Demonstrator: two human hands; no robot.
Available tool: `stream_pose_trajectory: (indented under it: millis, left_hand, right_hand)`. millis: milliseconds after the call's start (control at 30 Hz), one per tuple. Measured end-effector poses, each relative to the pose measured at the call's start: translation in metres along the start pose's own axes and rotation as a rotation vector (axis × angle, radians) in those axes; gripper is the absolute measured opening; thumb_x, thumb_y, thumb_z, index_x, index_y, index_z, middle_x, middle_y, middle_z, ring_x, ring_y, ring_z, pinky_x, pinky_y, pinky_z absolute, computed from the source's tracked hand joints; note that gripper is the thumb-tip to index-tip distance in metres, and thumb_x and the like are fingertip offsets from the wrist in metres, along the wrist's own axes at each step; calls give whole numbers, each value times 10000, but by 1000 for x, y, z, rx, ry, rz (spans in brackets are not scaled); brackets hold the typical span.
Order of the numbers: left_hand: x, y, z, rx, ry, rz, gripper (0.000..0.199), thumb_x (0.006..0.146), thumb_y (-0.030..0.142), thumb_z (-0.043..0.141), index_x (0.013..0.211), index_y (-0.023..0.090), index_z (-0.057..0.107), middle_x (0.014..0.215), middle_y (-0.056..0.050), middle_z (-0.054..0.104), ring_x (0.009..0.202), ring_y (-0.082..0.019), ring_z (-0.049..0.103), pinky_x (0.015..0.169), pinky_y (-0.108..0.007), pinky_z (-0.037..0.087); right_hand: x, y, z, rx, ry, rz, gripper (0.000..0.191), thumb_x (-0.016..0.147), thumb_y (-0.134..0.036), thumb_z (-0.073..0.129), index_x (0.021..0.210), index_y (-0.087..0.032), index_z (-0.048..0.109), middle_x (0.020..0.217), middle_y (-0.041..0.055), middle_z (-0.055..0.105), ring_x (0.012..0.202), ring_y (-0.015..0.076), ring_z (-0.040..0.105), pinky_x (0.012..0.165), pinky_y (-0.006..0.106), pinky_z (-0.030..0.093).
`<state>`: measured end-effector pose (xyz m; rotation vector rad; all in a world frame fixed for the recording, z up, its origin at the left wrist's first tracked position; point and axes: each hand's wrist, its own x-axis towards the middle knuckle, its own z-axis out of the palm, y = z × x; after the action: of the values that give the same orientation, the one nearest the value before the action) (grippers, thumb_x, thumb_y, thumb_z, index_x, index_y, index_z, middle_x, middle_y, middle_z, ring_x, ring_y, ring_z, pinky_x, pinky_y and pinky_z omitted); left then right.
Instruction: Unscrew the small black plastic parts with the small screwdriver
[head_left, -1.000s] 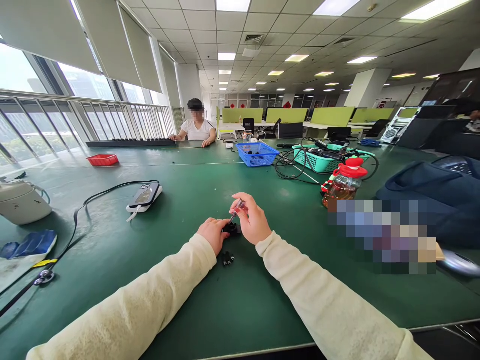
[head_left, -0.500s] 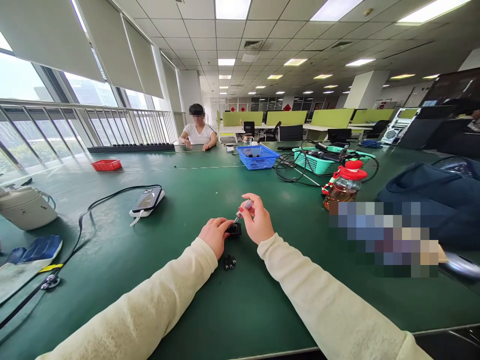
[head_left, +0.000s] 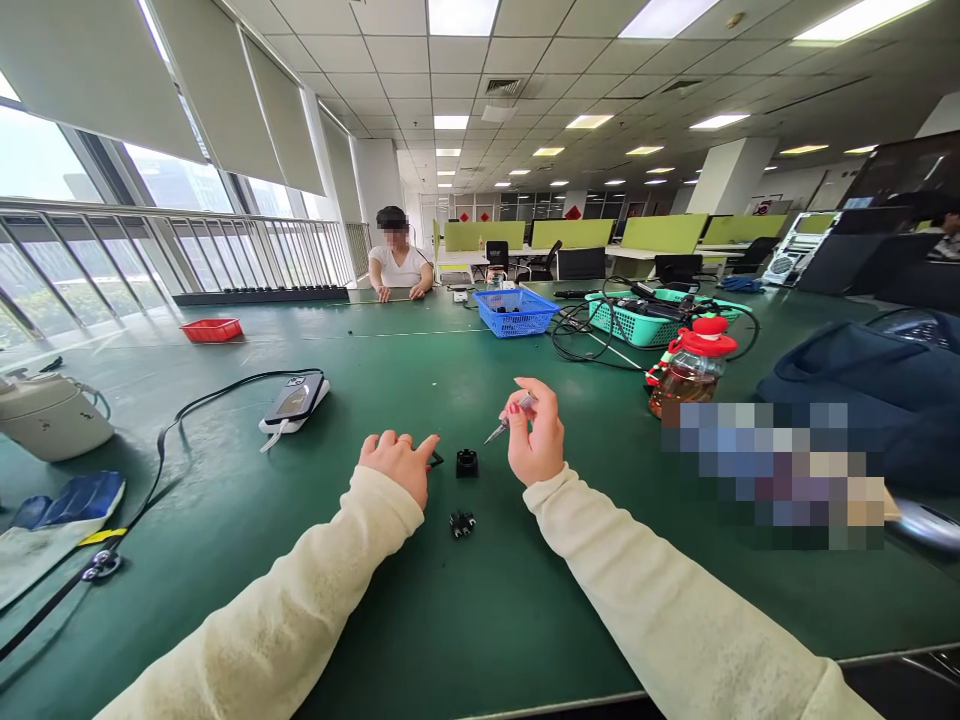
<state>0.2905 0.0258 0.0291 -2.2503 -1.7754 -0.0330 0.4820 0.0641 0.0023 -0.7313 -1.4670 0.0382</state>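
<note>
My right hand point(head_left: 536, 440) is raised over the table, its fingers closed round a slim tool point(head_left: 499, 430) with a pointed metal tip and a pale end. The tip points down and left, apart from the small square black housing point(head_left: 466, 463), which has a round recess on top. My left hand point(head_left: 397, 465) rests to the left of the housing with its fingers spread. By its thumb shows a thin black piece point(head_left: 436, 459), partly hidden by the hand. Nearer to me lies a cluster of small black parts point(head_left: 462, 524) with shiny bits.
A phone point(head_left: 296, 398) on a white block and a black strap point(head_left: 161, 450) lie left. Farther off are a red tray point(head_left: 212, 330), a blue basket point(head_left: 517, 320) and a green basket point(head_left: 645, 330) with cables. A red-lidded jar point(head_left: 690, 370) stands right. Someone sits across the table.
My left hand has moved left off the black housing, and the thin black piece now shows by its thumb. My right hand has drawn the tool up and right, away from the housing.
</note>
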Motion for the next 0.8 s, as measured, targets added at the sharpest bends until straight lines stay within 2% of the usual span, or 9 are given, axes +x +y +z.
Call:
stream_pose_trajectory:
  millis: [100, 200, 267, 333, 400, 467, 600, 733, 800]
  left_hand:
    - [-1, 1, 1, 11, -200, 10, 490, 737, 191, 594, 1212, 308, 624, 1055, -133, 691, 1005, -344, 586, 873, -507, 445]
    - [-1, 1, 4, -64, -321, 5, 496, 805, 316, 573, 1295, 236, 572, 1402, -181, 495, 1268, -403, 439, 972, -566, 396]
    - [-3, 2, 7, -156, -324, 10, 701, 806, 483, 572, 1424, 196, 410, 1558, -186, 221, 1396, -434, 234, 1042, -612, 314]
    - [-6, 4, 11, -275, -272, 79, 1013, 682, 600, 668, 1502, 241, 194, 1592, -165, 52, 1419, -462, 114, 1045, -662, 270]
    - [-8, 10, 15, -366, -234, 181, 1236, 538, 612, 768, 1508, 318, 60, 1600, -136, 0, 1417, -483, 69, 1019, -710, 258]
    - [-8, 17, 19, -398, -249, 240, 1280, 483, 603, 802, 1502, 346, 72, 1603, -113, 30, 1417, -488, 37, 1010, -749, 216]
    - [2, 29, 25, -447, -221, 230, 1058, 608, 583, 743, 1484, 326, 208, 1572, -102, 224, 1428, -435, 102, 1038, -756, 142]
    - [11, 35, 28, -497, -108, 175, 636, 775, 482, 641, 1352, 303, 442, 1372, -101, 503, 1321, -344, 361, 1057, -675, 238]
    - [13, 36, 30, -498, -55, 149, 426, 812, 406, 618, 1215, 285, 552, 1251, -80, 572, 1242, -305, 439, 1053, -597, 298]
  right_hand:
    - [-1, -2, -1, -15, -31, 16, 268, 930, -186, 411, 1193, -228, 436, 782, 8, 568, 627, 137, 575, 655, 312, 520]
    - [-1, -4, -2, -21, -38, 7, 265, 926, -186, 415, 1187, -222, 445, 782, 12, 575, 620, 138, 573, 650, 309, 515]
    - [0, -5, -2, -17, -33, -1, 263, 926, -183, 411, 1184, -219, 448, 782, 13, 577, 620, 139, 573, 647, 305, 513]
    - [0, -5, -2, -15, -32, 1, 262, 930, -184, 406, 1187, -218, 446, 779, 13, 578, 620, 138, 572, 647, 303, 513]
    - [0, -5, -1, -14, -35, 9, 263, 932, -187, 404, 1191, -218, 443, 778, 13, 577, 621, 137, 573, 648, 303, 514]
    - [0, -4, -1, -13, -38, 13, 264, 933, -190, 402, 1193, -217, 443, 781, 13, 576, 617, 135, 571, 647, 302, 514]
    - [-1, -3, -1, -16, -40, 13, 267, 933, -194, 399, 1194, -215, 450, 791, 17, 584, 612, 133, 563, 653, 305, 515]
    - [0, -2, -1, -24, -35, 39, 267, 934, -211, 402, 1195, -212, 457, 792, 22, 592, 621, 139, 573, 654, 308, 514]
    - [0, -2, -1, -29, -34, 38, 266, 934, -215, 402, 1194, -211, 460, 790, 23, 594, 614, 138, 571, 651, 308, 512]
